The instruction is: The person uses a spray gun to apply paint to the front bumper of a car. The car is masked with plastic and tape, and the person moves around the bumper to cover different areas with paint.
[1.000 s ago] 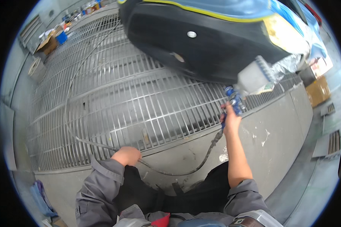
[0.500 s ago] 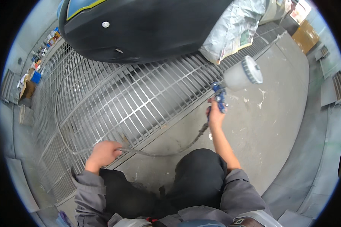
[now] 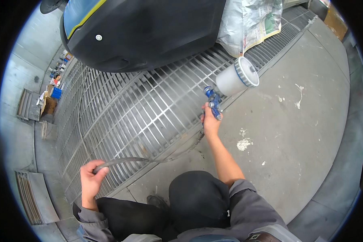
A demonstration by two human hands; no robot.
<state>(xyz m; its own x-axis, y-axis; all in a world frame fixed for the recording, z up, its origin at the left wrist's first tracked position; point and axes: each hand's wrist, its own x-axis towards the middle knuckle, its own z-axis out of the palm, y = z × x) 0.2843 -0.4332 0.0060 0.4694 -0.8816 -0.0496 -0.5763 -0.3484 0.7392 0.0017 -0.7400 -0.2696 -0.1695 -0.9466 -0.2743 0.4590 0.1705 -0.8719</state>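
My right hand (image 3: 210, 121) grips a blue spray gun (image 3: 213, 101) topped by a translucent white cup (image 3: 233, 79) with a grey ribbed lid, tilted over the edge of the floor grating. My left hand (image 3: 93, 179) is closed on the grey air hose (image 3: 123, 160), which loops low across the grating's edge toward the gun. Beyond the gun stands a dark grey vehicle bumper and body (image 3: 157, 32) edged with yellow masking tape, with foil-like masking sheet (image 3: 250, 26) hanging from its right end.
Metal floor grating (image 3: 157, 101) runs diagonally beside a paint-spattered grey floor (image 3: 286, 141). Along the left wall are cans, a blue container (image 3: 56, 92), cardboard (image 3: 49, 105), a bucket (image 3: 48, 131) and vent panels (image 3: 30, 197). A cardboard box (image 3: 334, 22) sits at back right.
My view has swung rightward along the vehicle. The spray gun has come toward the centre, and my left hand has moved leftward along with the hose, which is lifted near it.
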